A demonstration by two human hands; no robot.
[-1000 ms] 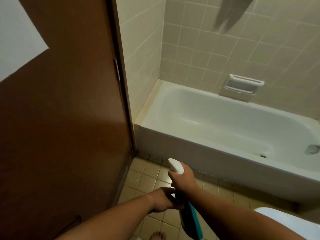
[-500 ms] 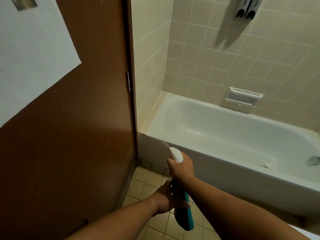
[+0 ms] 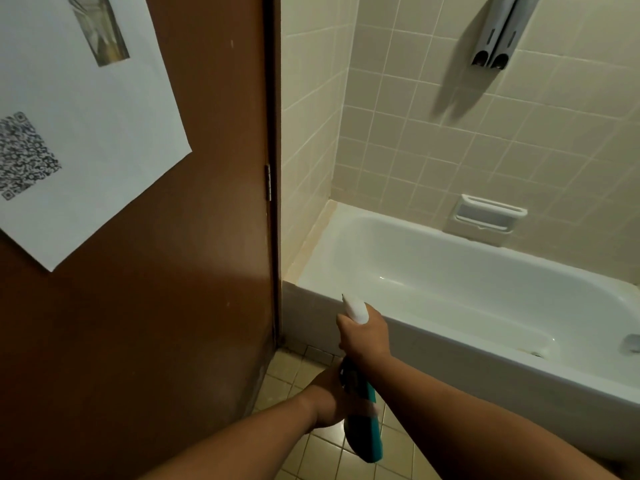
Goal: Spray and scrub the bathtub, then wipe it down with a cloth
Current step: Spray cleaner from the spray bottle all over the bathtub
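A white bathtub (image 3: 450,348) runs along the tiled wall on the right. In front of its near rim I hold a teal spray bottle (image 3: 365,434) with a white trigger head, nozzle aimed at the tub's left end. My right hand (image 3: 363,336) grips the head around the trigger. My left hand (image 3: 329,398) holds the bottle's body lower down, partly hidden behind it. No cloth or scrubber is in view.
A brown door (image 3: 156,306) with a taped white sheet (image 3: 86,133) stands close on the left. A soap dish (image 3: 485,218) and a grey wall dispenser (image 3: 498,32) are on the tiled wall. The drain (image 3: 536,355) lies at the tub's right end. Beige floor tiles lie below.
My view has tilted upward, showing more of the door sheet and the dispenser. Both hands with the bottle have risen a little toward the tub's rim.
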